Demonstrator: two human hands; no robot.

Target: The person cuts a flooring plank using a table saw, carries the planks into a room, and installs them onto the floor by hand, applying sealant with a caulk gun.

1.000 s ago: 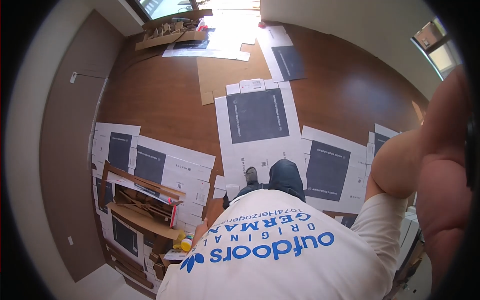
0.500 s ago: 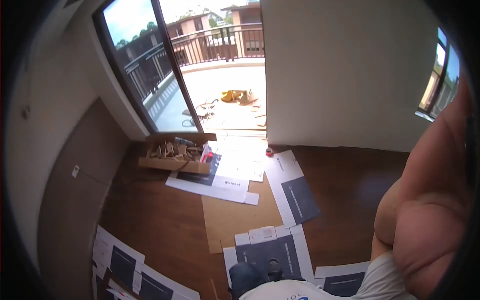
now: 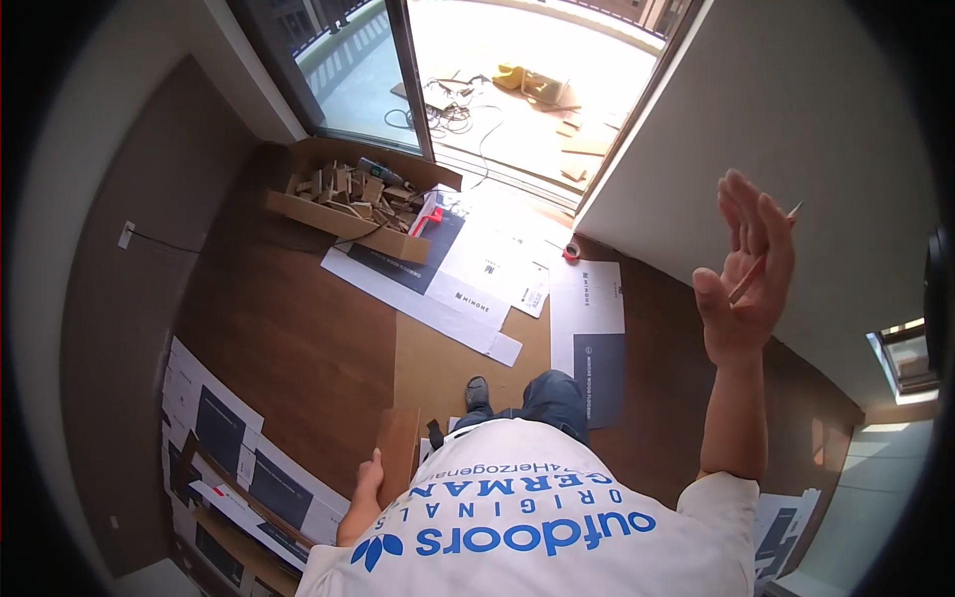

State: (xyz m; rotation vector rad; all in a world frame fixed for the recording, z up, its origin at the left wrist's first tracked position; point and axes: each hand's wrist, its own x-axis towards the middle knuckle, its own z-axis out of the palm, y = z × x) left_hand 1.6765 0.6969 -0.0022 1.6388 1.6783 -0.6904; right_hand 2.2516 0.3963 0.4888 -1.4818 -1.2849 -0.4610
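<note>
Head cam: left lens of a side-by-side fisheye pair, worn up on the person's head, super wide
Shirt [image 3: 537, 507]: looked down on from above, fills the bottom middle, really near
Shoe [image 3: 477, 391]: pokes out past the shirt, so yeah, it's tilted down pretty steep
Glass door [image 3: 368, 85]: top of the view, so it's facing forward that way
Right hand [image 3: 751, 264]: fairly close to the lens, right of center
Left hand [image 3: 370, 488]: farther off, lower left
Left wall [image 3: 109, 338] and right wall [image 3: 796, 139]: both fit in, edges bending near the black rim
</note>
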